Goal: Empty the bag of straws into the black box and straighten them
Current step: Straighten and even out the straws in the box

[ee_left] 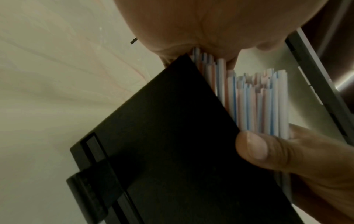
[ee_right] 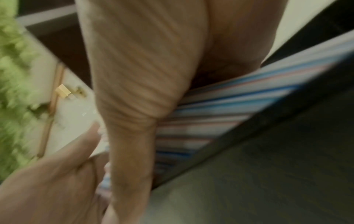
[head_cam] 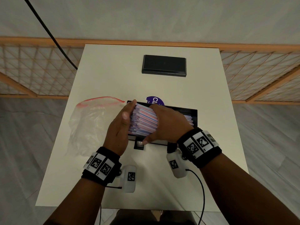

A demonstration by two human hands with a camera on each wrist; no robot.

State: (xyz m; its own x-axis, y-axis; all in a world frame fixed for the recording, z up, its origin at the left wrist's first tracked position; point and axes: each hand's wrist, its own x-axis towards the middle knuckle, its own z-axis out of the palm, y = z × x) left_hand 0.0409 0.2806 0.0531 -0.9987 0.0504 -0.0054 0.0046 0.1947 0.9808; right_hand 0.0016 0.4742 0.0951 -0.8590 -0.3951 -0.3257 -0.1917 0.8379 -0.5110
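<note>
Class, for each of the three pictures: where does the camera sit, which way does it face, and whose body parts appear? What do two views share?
Head: looks down on the table; both forearms, left hand, right hand.
Left wrist: looks along the palm at the black box and straws; a thumb.
Right wrist: blurred; palm above straws.
Shared: all show the straws in the box.

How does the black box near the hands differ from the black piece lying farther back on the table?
The near black box is open and packed with striped straws; the far black piece shows only a flat, bare top. Both hands touch the near box's straws; the far piece lies untouched. Both are black, rectangular and rest on the white table.
</note>
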